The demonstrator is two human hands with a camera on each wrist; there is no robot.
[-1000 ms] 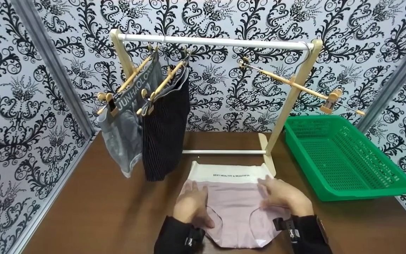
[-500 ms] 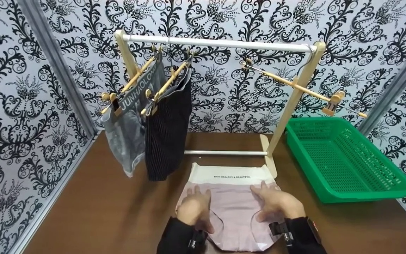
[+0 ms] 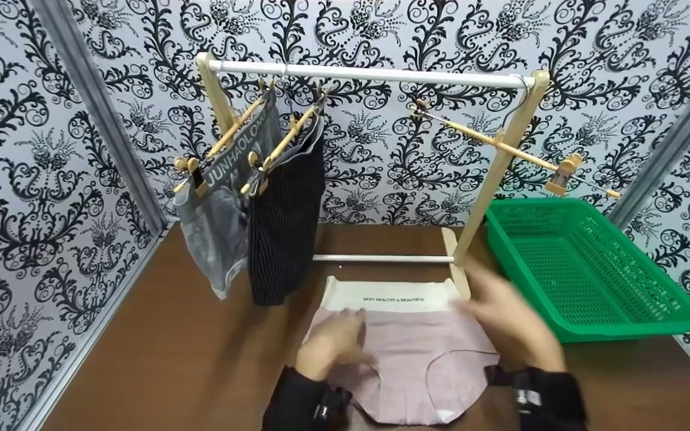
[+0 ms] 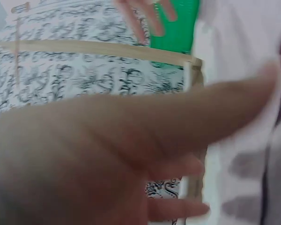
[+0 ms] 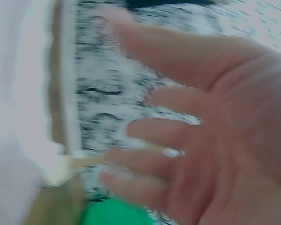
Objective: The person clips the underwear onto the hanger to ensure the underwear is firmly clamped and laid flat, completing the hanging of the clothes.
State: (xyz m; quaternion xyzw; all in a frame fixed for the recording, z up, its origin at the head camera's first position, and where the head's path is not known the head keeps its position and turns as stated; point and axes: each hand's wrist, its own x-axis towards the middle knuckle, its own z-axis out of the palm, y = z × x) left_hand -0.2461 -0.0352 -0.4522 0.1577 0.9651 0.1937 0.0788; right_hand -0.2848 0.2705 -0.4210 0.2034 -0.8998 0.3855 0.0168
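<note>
Head view: the fingers of the left hand are loosely spread over the left side of the pink underwear, pinching nothing; contact with the cloth cannot be confirmed. The right hand, blurred, has its fingers parted and holds nothing, at the garment's right edge beside the green basket. The underwear lies flat on the desk, its cream waistband farthest from the person, presumably to keep the cloth smooth and the top edge accessible. Beyond, the rack carries, toward its left end, grey underwear and dark striped underwear, clipped by their waistbands, a hold judged to keep the tops stretched and the cloth hanging free. Toward the right end, a bare hanger hooks over the rail, its clips holding no garment.
</note>
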